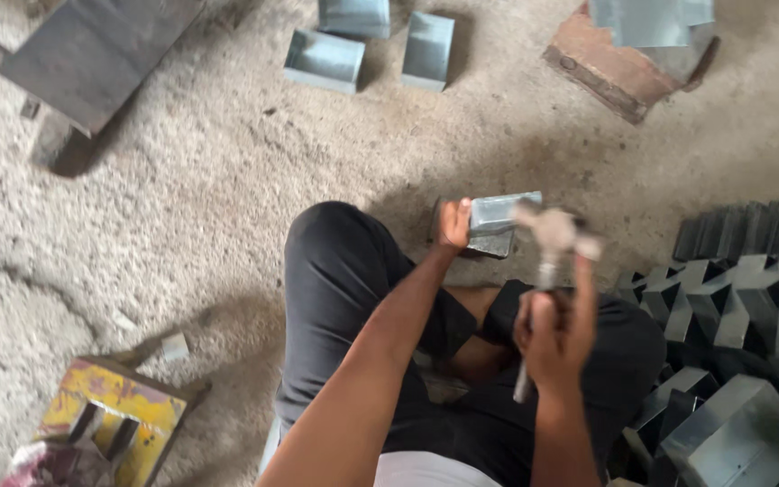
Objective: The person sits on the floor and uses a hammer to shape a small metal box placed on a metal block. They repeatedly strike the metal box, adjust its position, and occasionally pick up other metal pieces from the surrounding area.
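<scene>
My left hand grips the near-left edge of a small folded sheet-metal box that rests on the concrete floor just past my knees. My right hand is shut around the handle of a hammer, whose blurred metal head hangs just above and to the right of the box. I sit cross-legged in black trousers, and both forearms reach forward over my lap.
A pile of folded grey sheet-metal pieces fills the right side. Finished metal boxes lie at the top, near a rusty block bearing sheet metal. A dark metal plate is top left, a yellow stand bottom left.
</scene>
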